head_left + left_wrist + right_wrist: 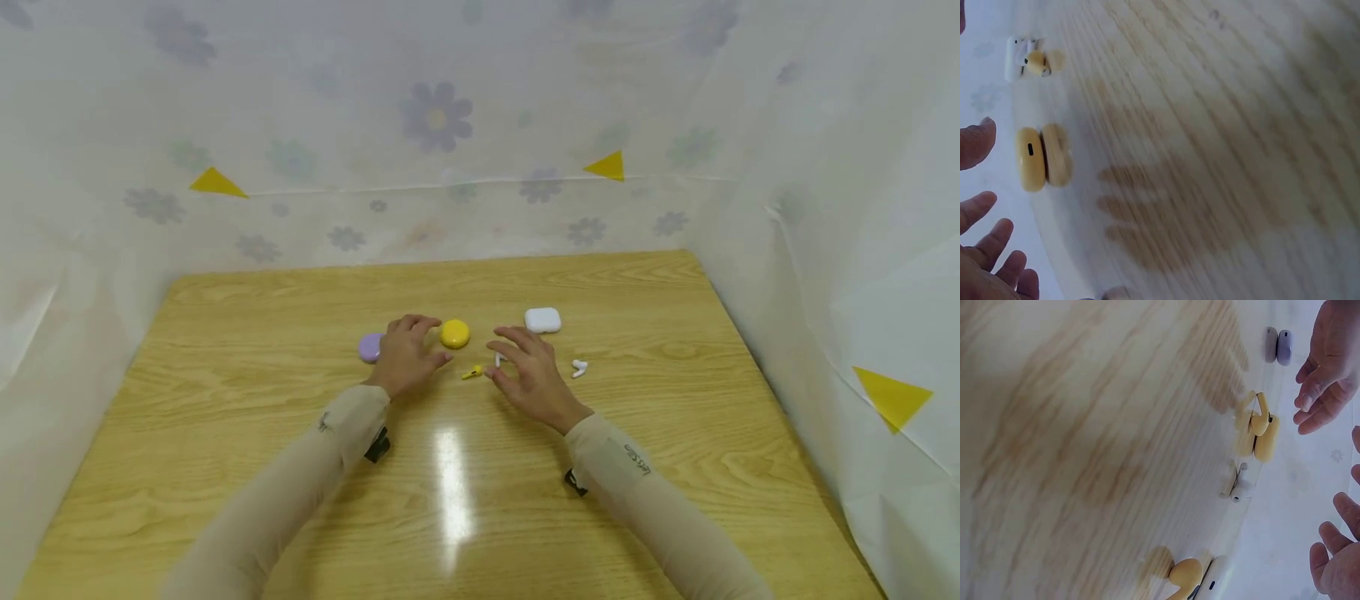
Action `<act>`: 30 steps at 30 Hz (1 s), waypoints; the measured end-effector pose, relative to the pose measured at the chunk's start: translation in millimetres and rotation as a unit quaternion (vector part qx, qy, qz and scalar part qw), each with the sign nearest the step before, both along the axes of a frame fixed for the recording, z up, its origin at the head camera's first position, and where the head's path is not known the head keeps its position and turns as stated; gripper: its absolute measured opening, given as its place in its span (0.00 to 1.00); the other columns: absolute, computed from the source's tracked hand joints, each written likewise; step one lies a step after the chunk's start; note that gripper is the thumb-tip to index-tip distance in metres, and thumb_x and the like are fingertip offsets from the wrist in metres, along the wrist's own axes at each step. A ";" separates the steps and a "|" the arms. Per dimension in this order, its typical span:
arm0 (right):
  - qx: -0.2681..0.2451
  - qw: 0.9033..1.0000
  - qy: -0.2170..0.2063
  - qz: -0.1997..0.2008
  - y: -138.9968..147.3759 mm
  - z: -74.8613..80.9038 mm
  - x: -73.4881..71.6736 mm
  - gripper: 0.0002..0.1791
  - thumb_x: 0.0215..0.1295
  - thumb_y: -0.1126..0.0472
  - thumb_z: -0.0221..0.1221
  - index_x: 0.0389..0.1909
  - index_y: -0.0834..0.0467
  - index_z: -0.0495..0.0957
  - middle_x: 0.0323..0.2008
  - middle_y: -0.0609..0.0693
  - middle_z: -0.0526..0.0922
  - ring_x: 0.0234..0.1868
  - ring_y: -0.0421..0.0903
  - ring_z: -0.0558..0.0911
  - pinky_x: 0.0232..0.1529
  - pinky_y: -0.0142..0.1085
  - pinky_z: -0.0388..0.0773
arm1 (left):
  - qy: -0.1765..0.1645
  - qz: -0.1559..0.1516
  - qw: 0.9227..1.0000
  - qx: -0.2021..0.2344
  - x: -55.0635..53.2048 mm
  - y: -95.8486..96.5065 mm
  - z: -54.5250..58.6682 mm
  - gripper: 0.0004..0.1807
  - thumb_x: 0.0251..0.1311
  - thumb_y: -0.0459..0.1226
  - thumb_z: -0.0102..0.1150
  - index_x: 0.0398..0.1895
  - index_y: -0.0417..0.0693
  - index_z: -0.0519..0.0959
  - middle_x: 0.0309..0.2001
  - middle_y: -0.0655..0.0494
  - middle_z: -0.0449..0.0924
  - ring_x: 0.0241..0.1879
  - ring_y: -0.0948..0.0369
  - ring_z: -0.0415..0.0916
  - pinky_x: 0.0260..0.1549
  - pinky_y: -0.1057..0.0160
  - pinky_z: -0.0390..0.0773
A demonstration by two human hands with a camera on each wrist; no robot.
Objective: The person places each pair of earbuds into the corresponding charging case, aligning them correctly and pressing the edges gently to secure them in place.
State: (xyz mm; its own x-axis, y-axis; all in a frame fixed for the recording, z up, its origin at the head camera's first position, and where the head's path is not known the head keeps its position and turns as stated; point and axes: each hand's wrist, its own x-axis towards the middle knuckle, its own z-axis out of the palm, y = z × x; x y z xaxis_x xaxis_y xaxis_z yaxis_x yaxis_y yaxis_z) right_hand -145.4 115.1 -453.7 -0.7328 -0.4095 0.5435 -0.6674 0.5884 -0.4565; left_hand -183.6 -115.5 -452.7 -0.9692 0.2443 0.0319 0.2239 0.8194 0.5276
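My left hand (407, 357) hovers over the table with fingers spread and loosely bent, between a round purple earbud case (369, 348), partly covered by it, and a round yellow earbud case (454, 334). Nothing is in its grasp. My right hand (534, 377) is raised opposite, fingers parted, holding nothing. Close by its thumb tip lies a yellow earbud (472, 372). A white earbud (498, 360) shows between thumb and fingers, partly hidden by the hand. In the right wrist view the yellow earbud (1261, 419) overlaps the yellow case (1265, 447).
Beyond my right hand sits a white earbud case (542, 320), lid down. Another earbud (579, 367) lies to the right of that hand. The glossy wooden table (450, 550) meets flower-patterned sheeting (438, 117) at the back and plain white sheeting at the sides.
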 end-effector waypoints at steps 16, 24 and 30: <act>-0.001 1.000 -0.005 -0.005 3.7 -4.3 2.0 0.20 0.53 0.63 0.69 0.47 0.65 0.80 0.55 0.61 0.79 0.60 0.60 0.74 0.54 0.62 0.69 | -0.059 -0.024 0.996 -0.059 -28.9 4.9 -10.1 0.37 0.55 0.51 0.65 0.67 0.53 0.67 0.67 0.45 0.64 0.68 0.41 0.55 0.63 0.37 0.60; -0.008 1.000 -0.004 -0.005 6.4 -6.1 2.2 0.19 0.54 0.62 0.68 0.47 0.63 0.80 0.53 0.64 0.80 0.57 0.62 0.76 0.55 0.63 0.68 | -0.073 -0.056 0.993 -0.074 -36.9 7.7 -11.4 0.38 0.55 0.51 0.65 0.68 0.52 0.65 0.68 0.44 0.63 0.68 0.42 0.54 0.64 0.37 0.57; -0.011 1.000 -0.002 -0.008 8.5 -6.9 2.6 0.19 0.53 0.62 0.69 0.47 0.63 0.81 0.53 0.64 0.80 0.58 0.62 0.75 0.54 0.62 0.68 | -0.076 -0.062 0.992 -0.079 -37.9 9.8 -9.9 0.37 0.55 0.50 0.65 0.68 0.51 0.66 0.67 0.44 0.63 0.68 0.42 0.54 0.63 0.37 0.57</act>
State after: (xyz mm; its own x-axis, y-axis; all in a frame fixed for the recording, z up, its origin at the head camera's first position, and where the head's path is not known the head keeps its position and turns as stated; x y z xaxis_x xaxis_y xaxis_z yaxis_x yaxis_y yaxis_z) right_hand -142.8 123.6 -460.6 -0.7411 -0.3869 0.5487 -0.6565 0.5887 -0.4717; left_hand -221.5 -105.7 -462.6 -0.9219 0.3531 -0.1596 0.2569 0.8653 0.4303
